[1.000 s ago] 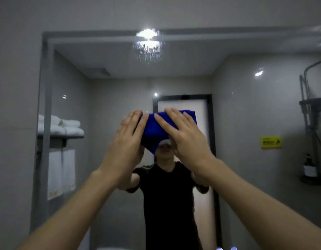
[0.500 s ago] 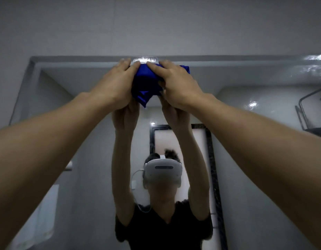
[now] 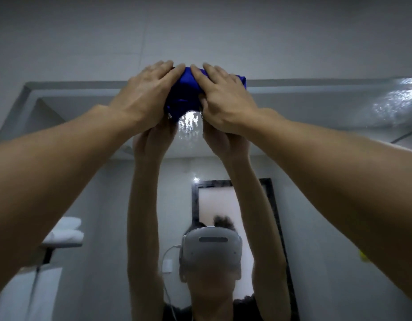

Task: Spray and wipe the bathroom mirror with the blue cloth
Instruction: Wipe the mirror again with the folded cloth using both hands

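Observation:
The bunched blue cloth [image 3: 185,92] lies against the top edge of the bathroom mirror [image 3: 316,140], at the centre of the frame. My left hand [image 3: 146,96] presses flat on its left side with straight fingers. My right hand [image 3: 223,96] presses flat on its right side the same way. Both arms reach up high. Just below the cloth, a patch of wet droplets [image 3: 190,125] glints on the glass over a reflected ceiling light. No spray bottle is in view.
A grey tiled wall [image 3: 200,31] runs above the mirror frame. More droplets [image 3: 394,105] streak the mirror's upper right. The glass reflects a person in a headset, a door, and folded white towels [image 3: 63,232] on a shelf at left.
Both hands have slid the cloth up from the mirror's middle to its top edge. My view has tilted upward with them.

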